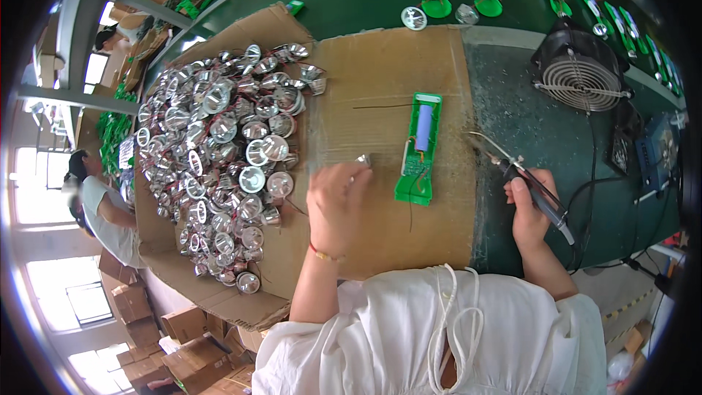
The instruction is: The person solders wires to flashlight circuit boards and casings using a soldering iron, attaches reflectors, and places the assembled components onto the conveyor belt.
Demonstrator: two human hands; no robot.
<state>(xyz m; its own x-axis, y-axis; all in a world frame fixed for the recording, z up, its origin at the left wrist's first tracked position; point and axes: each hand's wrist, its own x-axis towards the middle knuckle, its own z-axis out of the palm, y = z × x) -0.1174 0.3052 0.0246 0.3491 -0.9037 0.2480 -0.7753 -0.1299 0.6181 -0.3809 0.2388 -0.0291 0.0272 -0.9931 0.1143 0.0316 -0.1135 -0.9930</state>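
Observation:
My left hand is over the cardboard, slightly blurred, its fingers closed on a small silver lamp reflector that is mostly hidden. Right of it lies a green plastic torch housing with a lavender battery cell, a small circuit board and loose thin wires; neither hand touches it. My right hand grips a soldering iron with a dark handle; its thin metal tip points up and left toward the housing. Left of my left hand, many silver reflectors with wires fill a cardboard box.
A black fan with a round metal grille stands at the right, near a blue box-shaped device. Several green housings with cells line the far edge. Cables trail on the right. Another person sits at far left.

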